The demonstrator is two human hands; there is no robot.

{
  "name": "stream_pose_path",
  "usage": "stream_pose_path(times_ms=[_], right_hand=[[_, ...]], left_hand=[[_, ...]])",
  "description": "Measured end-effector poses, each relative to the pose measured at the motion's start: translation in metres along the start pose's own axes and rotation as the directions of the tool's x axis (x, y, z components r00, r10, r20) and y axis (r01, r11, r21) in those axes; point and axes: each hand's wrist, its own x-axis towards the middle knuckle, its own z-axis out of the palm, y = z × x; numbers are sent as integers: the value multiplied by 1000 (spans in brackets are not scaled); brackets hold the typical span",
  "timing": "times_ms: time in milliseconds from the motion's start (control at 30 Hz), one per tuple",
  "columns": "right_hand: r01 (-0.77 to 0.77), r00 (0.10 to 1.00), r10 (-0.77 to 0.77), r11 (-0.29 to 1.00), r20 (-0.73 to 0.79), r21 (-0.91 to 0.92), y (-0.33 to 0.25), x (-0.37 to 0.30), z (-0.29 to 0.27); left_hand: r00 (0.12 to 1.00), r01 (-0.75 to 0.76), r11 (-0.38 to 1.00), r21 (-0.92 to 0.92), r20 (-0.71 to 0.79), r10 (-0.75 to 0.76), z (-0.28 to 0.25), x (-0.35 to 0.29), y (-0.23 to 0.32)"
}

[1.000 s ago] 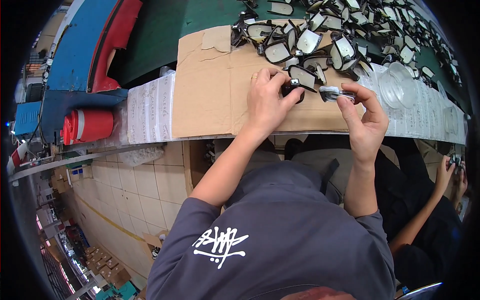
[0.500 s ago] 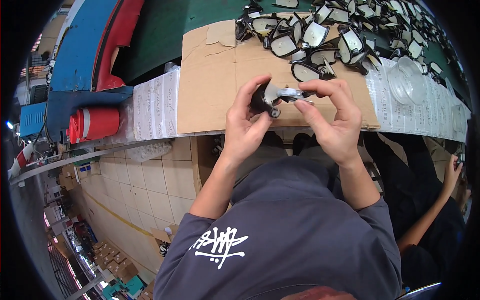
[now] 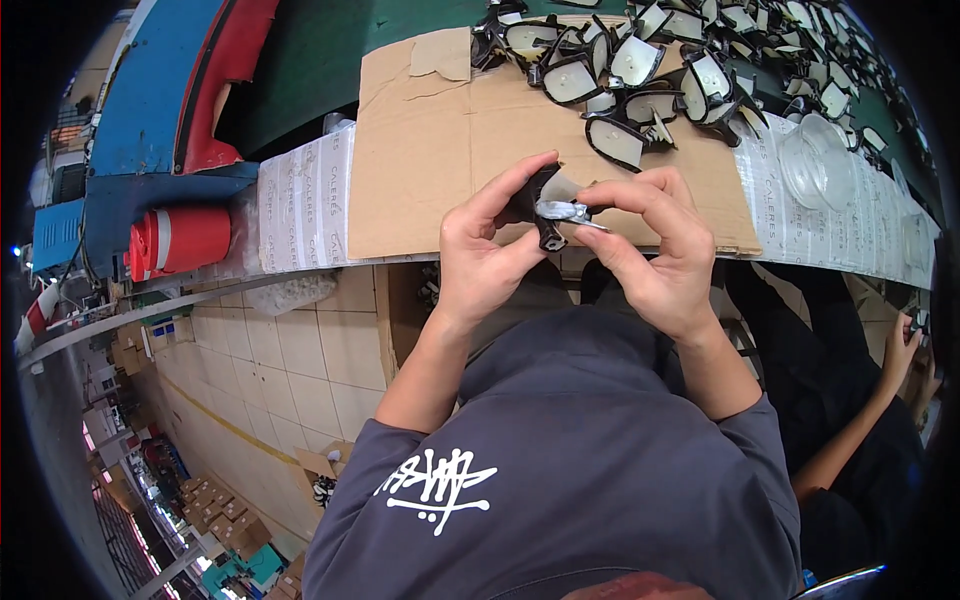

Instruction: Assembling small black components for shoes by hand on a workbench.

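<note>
Above the near edge of the cardboard sheet (image 3: 430,150), my left hand (image 3: 480,250) pinches a black curved piece (image 3: 552,236) with a pale inner face. It resembles a shoe's heel part. My right hand (image 3: 665,250) is closed, thumb and forefinger together, on a thin, silvery strip-like thing (image 3: 562,211) whose kind I cannot make out. This strip reaches to the inside of the black piece; whether it is attached there is hidden. Farther back lies a heap of similar black pieces with cream faces (image 3: 635,62), the nearest one (image 3: 614,143) on the cardboard.
A clear plastic bowl (image 3: 815,165) stands on the wrapped bench edge at right. At left are a red container (image 3: 180,242) with a grey band and a blue machine frame (image 3: 150,110). Green belt surface (image 3: 310,70) lies beyond. Another person's hand (image 3: 900,350) shows at far right.
The black piece has turned in my left hand. The silvery strip has come slightly lower and to the left, nearer the piece, along with my right fingers.
</note>
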Motion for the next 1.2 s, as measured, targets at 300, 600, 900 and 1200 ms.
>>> stream_pose_path(times_ms=[300, 600, 900, 1200], right_hand=[[-76, 997, 74, 991, 22, 106, -13, -1, -20], [-37, 999, 37, 999, 31, -7, -3, 2, -8], [64, 990, -90, 973, -109, -221, 3, 11, -11], [-45, 990, 24, 988, -139, -151, 1, 7, -19]], left_hand=[[998, 55, 998, 44, 2, -55, -6, 2, -2], [990, 134, 989, 63, 31, -136, 2, -4, 9], [993, 115, 988, 106, 24, -118, 6, -6, 10], [971, 238, 966, -102, 32, -235, -2, -5, 2]])
